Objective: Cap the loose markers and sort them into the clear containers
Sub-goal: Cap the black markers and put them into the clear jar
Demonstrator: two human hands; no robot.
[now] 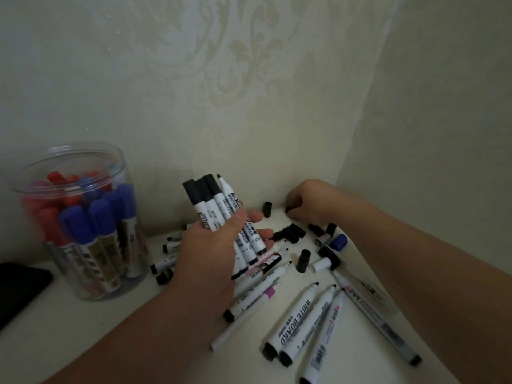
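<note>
Black cap [288, 209], pinched by the right hand [313, 200], is best pressed squarely onto the bare-tipped marker [226, 193] in the bundle [206, 209] gripped by the left hand [210, 253].

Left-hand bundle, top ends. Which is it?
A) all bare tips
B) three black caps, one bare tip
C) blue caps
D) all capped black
B: the marker bundle gripped in the left hand shows three black caps side by side and one bare tip at its right edge. The right hand pinches a loose black cap by the wall.
</note>
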